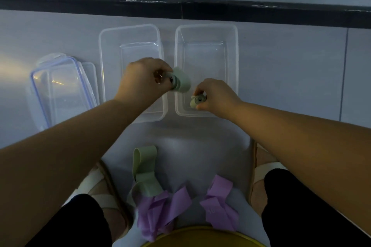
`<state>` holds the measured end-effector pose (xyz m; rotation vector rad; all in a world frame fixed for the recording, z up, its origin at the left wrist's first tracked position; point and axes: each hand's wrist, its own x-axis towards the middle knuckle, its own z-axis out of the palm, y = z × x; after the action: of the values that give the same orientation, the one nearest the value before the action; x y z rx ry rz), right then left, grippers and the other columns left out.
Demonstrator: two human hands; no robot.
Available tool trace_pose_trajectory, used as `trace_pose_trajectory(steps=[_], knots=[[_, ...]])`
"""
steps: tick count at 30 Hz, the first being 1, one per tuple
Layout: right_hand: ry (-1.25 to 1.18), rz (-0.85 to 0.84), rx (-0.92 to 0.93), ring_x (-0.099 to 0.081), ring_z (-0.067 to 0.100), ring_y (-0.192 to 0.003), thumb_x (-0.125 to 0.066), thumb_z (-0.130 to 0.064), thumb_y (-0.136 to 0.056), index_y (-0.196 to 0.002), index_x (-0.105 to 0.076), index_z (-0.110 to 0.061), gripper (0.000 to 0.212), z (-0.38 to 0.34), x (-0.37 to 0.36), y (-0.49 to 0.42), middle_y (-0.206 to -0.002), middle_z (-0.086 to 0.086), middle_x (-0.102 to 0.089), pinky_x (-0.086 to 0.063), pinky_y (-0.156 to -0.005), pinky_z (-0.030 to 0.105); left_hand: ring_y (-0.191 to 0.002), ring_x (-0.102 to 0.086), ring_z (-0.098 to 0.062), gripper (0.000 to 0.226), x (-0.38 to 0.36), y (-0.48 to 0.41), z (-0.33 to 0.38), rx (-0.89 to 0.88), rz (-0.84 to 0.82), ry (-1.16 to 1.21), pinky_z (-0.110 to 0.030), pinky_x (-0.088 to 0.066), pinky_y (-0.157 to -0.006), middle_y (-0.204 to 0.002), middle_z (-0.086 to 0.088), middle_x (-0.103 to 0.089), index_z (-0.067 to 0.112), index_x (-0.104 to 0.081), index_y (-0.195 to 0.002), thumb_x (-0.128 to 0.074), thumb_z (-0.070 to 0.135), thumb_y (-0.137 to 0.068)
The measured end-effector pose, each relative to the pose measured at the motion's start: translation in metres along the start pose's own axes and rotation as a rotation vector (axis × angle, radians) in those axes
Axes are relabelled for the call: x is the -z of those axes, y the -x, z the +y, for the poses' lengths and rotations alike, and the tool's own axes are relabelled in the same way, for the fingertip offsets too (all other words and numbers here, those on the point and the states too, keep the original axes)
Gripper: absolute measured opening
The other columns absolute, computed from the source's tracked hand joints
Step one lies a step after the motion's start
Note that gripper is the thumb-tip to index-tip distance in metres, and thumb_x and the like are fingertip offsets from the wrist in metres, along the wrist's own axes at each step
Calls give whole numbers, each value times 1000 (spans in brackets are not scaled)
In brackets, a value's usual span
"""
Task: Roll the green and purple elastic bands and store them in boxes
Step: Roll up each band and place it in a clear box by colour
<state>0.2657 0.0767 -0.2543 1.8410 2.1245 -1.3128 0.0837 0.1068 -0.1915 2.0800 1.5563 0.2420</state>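
My hands each pinch a rolled green elastic band, left (179,83), right (197,101); I'd keep them tight, lowering into the clear plastic box (206,32).

Two clear rectangular plastic boxes, lidless, side by side: left box (112,50), right box (230,50). Tightly coiled pale green elastic band roll (197,101) held over right box's near end. Second, partly rolled green band (180,83) above the gap between boxes. Loose green band (144,163) and crumpled purple bands (160,206) on floor nearer than the boxes.
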Motion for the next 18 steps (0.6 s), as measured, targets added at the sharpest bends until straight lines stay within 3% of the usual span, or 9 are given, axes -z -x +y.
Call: trace_pose_trajectory(steps=[2,6,14,18], knots=[[23,-34,6,-54,26,-105,-69,-17,-80,-115,-63,-11,35,-6,-4,-4,-114,10,-56,-35,-78,24,-73,-57,-4,14,5,1,-1,170,56,95,-1,-41,-64,-88,4,-63,11,-69,-94,-65,8,-81],[67,-71,16,-53,27,-109,-67,-14,-82,-119,-61,-11,37,-13,-9,-8,-119,11,-56,-35,-81,24,-68,-55,3,13,4,2,-8,349,58,245,5,-38,-57,-81,11,-59,19,-64,-87,-66,8,-81],[91,-88,28,-54,26,-106,-65,-13,-83,-121,-59,-11,38,-17,-19,-15,-117,11,-55,-30,-75,21,-72,-55,0,12,-4,9,-20,360,14,231,0,-40,-60,-86,8,-62,17,-67,-92,-66,10,-81],[-54,-85,-75,-53,23,-99,-72,-13,-78,-114,-60,-9,38,-19,-22,-22,-116,11,-56,-33,-75,22,-71,-55,1,13,-5,10,-26,356,7,228,3,-40,-60,-86,7,-62,15,-68,-93,-66,10,-81]])
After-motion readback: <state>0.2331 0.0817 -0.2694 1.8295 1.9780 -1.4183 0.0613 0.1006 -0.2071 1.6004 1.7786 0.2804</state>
